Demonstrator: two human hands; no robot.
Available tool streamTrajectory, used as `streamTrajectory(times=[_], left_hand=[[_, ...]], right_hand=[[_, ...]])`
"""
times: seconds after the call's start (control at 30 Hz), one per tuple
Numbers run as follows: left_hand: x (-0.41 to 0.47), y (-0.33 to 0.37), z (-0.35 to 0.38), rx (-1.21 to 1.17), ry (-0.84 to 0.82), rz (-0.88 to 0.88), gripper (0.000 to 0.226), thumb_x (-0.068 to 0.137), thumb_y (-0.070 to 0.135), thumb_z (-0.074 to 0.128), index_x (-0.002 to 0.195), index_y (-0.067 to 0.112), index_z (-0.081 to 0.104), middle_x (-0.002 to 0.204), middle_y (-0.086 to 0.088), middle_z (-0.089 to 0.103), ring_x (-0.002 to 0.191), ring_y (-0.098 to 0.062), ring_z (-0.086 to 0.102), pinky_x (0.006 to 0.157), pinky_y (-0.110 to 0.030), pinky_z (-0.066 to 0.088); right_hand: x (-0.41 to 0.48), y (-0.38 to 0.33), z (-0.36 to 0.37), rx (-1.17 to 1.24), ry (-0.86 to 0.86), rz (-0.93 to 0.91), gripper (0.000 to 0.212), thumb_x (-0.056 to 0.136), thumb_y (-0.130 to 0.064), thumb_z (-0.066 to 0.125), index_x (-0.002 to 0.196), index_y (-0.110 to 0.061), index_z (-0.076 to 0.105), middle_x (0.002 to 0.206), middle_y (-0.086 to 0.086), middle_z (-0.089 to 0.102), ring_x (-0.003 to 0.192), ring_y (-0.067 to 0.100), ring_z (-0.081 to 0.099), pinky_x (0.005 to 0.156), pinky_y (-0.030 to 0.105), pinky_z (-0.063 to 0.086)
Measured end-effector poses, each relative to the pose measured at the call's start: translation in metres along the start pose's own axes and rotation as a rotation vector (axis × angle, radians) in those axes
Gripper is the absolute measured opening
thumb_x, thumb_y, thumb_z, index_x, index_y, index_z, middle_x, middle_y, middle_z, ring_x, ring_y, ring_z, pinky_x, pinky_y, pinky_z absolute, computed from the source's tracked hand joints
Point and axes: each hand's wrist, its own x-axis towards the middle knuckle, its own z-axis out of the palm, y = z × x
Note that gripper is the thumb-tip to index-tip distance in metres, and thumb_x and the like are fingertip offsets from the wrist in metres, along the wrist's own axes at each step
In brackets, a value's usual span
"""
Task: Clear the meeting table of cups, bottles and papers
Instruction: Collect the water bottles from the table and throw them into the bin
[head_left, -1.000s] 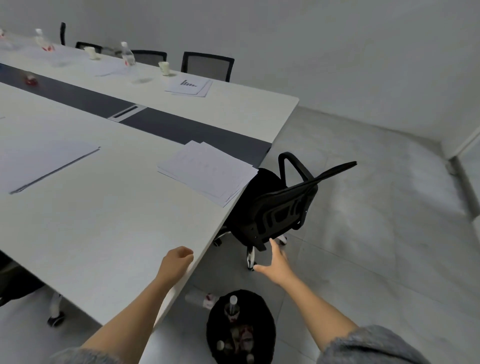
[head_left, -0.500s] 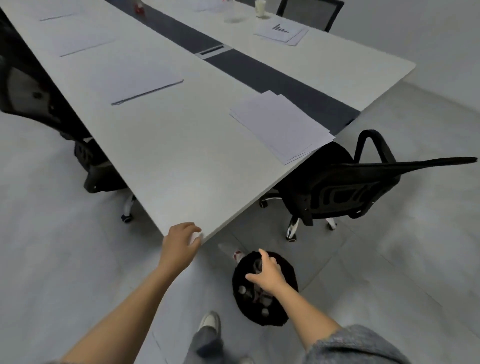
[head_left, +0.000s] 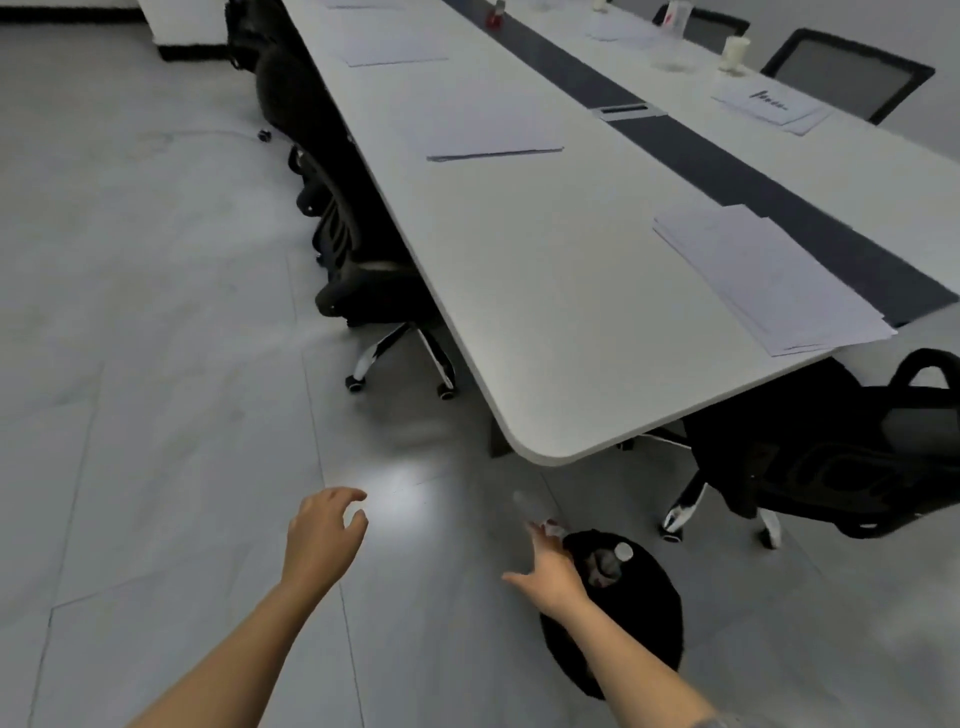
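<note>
The long white meeting table (head_left: 545, 322) runs from the near corner up to the top right. On it lie a stack of papers (head_left: 769, 280) near the right edge, a single sheet (head_left: 488, 135) further along and a printed paper (head_left: 769, 101) on the far side. A white cup (head_left: 732, 52) and a bottle (head_left: 675, 13) stand at the far end. A clear bottle (head_left: 527, 506) lies on the floor beside a black bin (head_left: 634, 623) that holds bottles. My right hand (head_left: 550, 571) reaches over the bin's left rim, fingers spread, fingertips at the floor bottle. My left hand (head_left: 324, 530) hovers over the floor, fingers apart, holding nothing.
Black office chairs are tucked under the left side of the table (head_left: 353, 244) and at its near end (head_left: 831, 457); another chair (head_left: 847, 73) stands on the far side. A small red object (head_left: 493, 15) sits on the table's dark centre strip. Grey tiled floor spreads to the left.
My view has swung left and down. My left hand came off the table corner and now hangs over the floor. My right hand moved from above the bin toward the bottle on the floor.
</note>
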Motion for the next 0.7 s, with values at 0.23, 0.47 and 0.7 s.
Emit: streamTrajectory(times=[0.23,0.47,0.7], left_hand=[[0.082,-0.129,0.125,0.018,0.056,0.058,0.03,0.091,0.017,0.05,0.12,0.017,0.058,0.129,-0.001,0.056,0.125,-0.022,0.042,0.102,-0.036,0.031],[0.16,-0.234,0.267,0.065,0.067,0.16,0.031,0.092,0.02,0.049,0.122,0.019,0.056,0.13,0.001,0.054,0.126,-0.021,0.041,0.102,-0.035,0.032],[0.204,-0.285,0.342,0.043,0.095,0.171,0.03,0.091,0.018,0.049,0.12,0.018,0.058,0.13,0.001,0.055,0.125,-0.023,0.041,0.101,-0.037,0.032]], right_hand=[[0.168,0.031,0.106,-0.157,0.08,-0.022,0.083,0.084,-0.033,0.065,0.149,-0.018,0.016,0.152,0.01,0.026,0.139,0.028,0.029,0.112,0.038,0.03],[0.326,0.109,0.189,-0.282,0.227,0.095,0.079,0.088,-0.034,0.058,0.149,-0.014,0.011,0.147,0.019,0.028,0.133,0.036,0.033,0.11,0.039,0.031],[0.419,0.169,0.222,-0.252,0.356,0.254,0.069,0.093,-0.026,0.049,0.148,-0.012,0.01,0.149,0.021,0.021,0.137,0.037,0.025,0.111,0.042,0.025]])
